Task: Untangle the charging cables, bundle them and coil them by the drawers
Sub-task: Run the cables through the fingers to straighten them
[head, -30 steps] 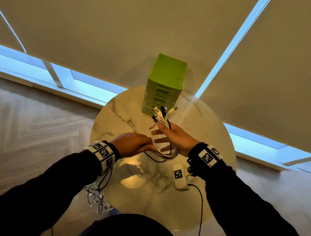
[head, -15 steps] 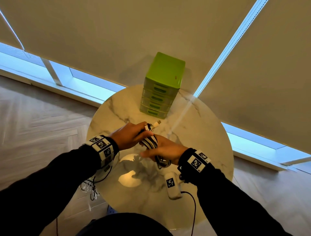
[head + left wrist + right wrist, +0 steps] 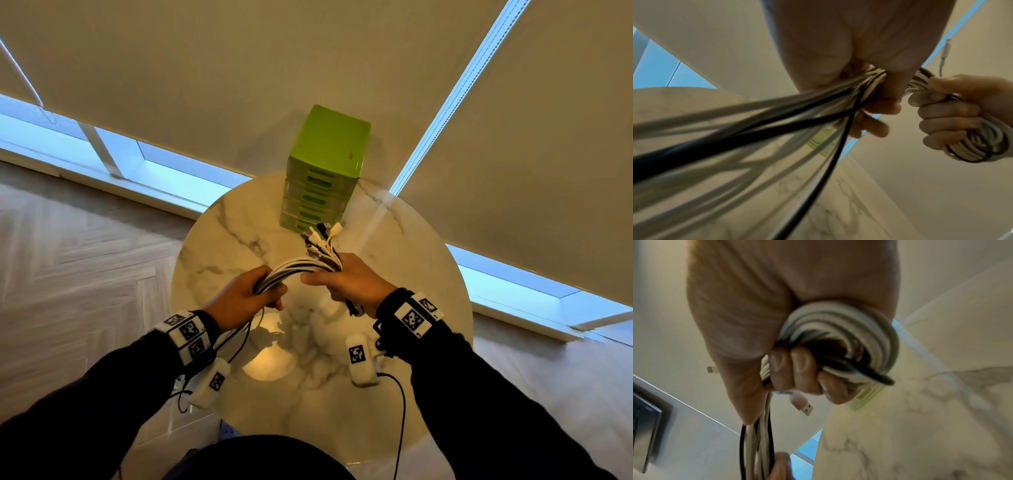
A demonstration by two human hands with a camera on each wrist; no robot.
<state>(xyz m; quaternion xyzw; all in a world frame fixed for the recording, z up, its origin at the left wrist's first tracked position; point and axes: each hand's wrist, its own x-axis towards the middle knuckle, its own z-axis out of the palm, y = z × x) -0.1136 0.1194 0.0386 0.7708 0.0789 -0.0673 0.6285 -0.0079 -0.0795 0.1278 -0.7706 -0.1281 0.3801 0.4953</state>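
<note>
A bundle of white and black charging cables (image 3: 297,269) spans between my two hands above the round marble table (image 3: 411,260). My right hand (image 3: 346,284) grips a coiled loop of the cables (image 3: 840,335), with the plug ends (image 3: 323,236) fanning up in front of the green drawers (image 3: 325,171). My left hand (image 3: 250,294) grips the loose run of the cables (image 3: 760,120), which trails down past my wrist and off the table edge. The two hands are a short gap apart.
The green drawers stand at the table's far edge against beige roller blinds (image 3: 239,75). Wood floor (image 3: 75,260) lies to the left. White tagged sensor pods (image 3: 359,359) hang under both wrists, with thin black leads.
My hands have pulled apart and risen, drawing the cable bundle out between them. The right hand has closed round the loop, and the plug ends point up at the drawers again.
</note>
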